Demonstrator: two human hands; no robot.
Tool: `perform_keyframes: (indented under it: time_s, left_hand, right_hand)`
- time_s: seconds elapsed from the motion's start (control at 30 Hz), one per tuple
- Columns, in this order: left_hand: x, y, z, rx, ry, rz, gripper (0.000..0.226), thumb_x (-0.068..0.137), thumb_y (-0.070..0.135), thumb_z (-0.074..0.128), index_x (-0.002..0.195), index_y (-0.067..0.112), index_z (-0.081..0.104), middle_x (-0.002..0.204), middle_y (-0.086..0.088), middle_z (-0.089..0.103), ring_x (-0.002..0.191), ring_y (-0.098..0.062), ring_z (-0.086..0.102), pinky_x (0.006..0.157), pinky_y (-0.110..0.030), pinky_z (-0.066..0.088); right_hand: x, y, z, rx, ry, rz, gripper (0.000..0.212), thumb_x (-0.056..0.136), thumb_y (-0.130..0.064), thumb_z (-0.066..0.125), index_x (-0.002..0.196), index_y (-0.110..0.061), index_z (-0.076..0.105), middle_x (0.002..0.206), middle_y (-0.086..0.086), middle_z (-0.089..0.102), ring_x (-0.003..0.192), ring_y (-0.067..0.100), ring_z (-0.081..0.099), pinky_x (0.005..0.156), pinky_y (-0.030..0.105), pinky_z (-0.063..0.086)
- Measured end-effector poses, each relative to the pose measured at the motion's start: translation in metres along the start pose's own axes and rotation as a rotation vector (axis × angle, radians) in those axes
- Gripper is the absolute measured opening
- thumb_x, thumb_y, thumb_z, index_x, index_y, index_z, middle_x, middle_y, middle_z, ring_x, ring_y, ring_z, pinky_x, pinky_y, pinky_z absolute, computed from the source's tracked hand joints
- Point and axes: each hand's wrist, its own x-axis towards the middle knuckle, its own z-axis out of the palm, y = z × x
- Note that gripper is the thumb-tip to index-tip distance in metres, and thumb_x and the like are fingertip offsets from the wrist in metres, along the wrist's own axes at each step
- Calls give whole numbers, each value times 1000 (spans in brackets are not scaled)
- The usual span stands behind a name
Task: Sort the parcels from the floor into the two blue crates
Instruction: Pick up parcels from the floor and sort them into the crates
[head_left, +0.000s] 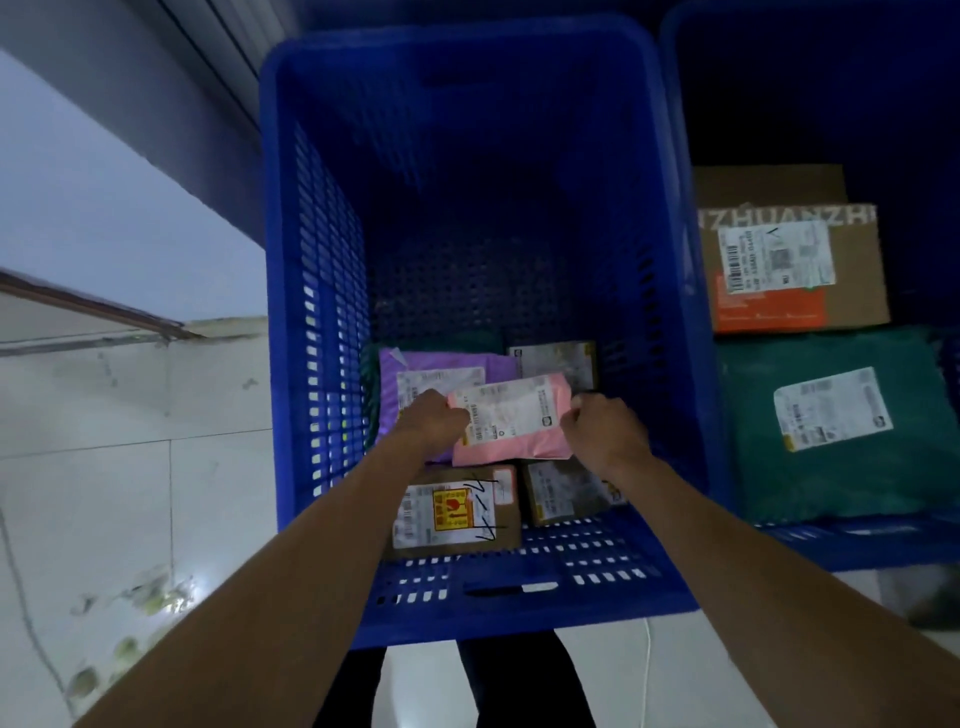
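Both my arms reach down into the left blue crate (311, 218). My left hand (434, 418) grips the left edge of a pink parcel (511, 441) with a white label, and my right hand (605, 431) grips its right edge. The pink parcel is low inside the crate, over a purple parcel (410, 364), a brown box with a yellow and red sticker (454, 512) and another brown box (563, 491). The right blue crate (675, 130) holds a cardboard box (852, 291) with an orange patch and a green parcel (831, 478).
A pale tiled floor (130, 467) lies left of the crates, with a grey wall (104, 156) above it. The far half of the left crate's bottom is bare. My legs and a thin white cable (647, 675) show below the crate's near wall.
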Motion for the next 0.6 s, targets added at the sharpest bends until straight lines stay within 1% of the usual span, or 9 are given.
perform_keyframes:
  time_s: [0.03,0.1,0.17,0.2,0.3,0.37,0.43,0.5,0.6]
  left_hand:
    - [0,-8,-4,6,0,-9,17,95,17,56,106,4,55,108,-12,63,104,-30,63,89,-37,54]
    - [-2,-20,-15,24,-1,-26,15,95,18,55,104,5,57,107,-11,64,100,-28,62,83,-35,52]
    - [-4,-29,-26,23,14,-46,20,95,19,54,105,3,59,103,-12,66,94,-27,62,77,-34,51]
    - [-5,-34,-32,9,28,-53,24,94,20,54,110,3,61,106,-12,67,95,-28,63,77,-33,51]
    - [-8,-43,-42,4,100,-101,37,90,26,57,121,7,60,116,-13,67,104,-32,64,86,-35,54]
    - [-9,-46,-42,15,136,-147,45,89,28,58,128,7,50,123,-13,63,111,-34,61,92,-37,52]
    - [-11,-47,-39,60,129,-186,55,92,28,59,137,6,38,130,-14,57,118,-34,56,91,-35,49]
    - [-11,-49,-34,100,106,-199,66,93,31,60,145,5,29,136,-16,53,123,-34,53,95,-37,49]
    - [-12,-52,-30,98,93,-196,74,94,32,59,151,4,22,138,-17,52,125,-34,53,102,-41,48]
  right_hand:
    - [0,-2,7,38,-13,-11,28,98,-20,48,83,-4,65,81,14,66,71,29,63,54,28,41]
    - [-2,-10,20,93,-31,-48,29,99,-23,49,83,-6,65,79,12,66,70,26,63,55,30,46]
    - [-5,-22,30,112,-46,-98,26,100,-26,48,84,-15,65,81,6,68,70,20,65,59,34,53]
    - [-8,-28,35,112,-55,-124,24,101,-27,47,84,-20,63,82,2,67,70,16,64,59,33,53]
    - [-15,-49,44,80,-86,-198,22,103,-30,46,97,-25,66,90,-2,66,73,10,63,64,30,54]
    - [-16,-59,49,61,-108,-209,23,104,-31,45,105,-24,68,92,-3,66,75,9,63,68,31,56]
    - [-15,-62,56,29,-134,-192,20,102,-30,47,107,-23,65,93,-2,66,78,11,64,74,35,57]
    - [-14,-61,61,-46,-132,-166,18,100,-31,53,111,-20,62,103,2,64,89,16,63,80,39,57]
    - [-16,-57,60,-95,-115,-114,34,98,-35,56,126,-14,54,121,8,58,106,23,59,87,39,53]
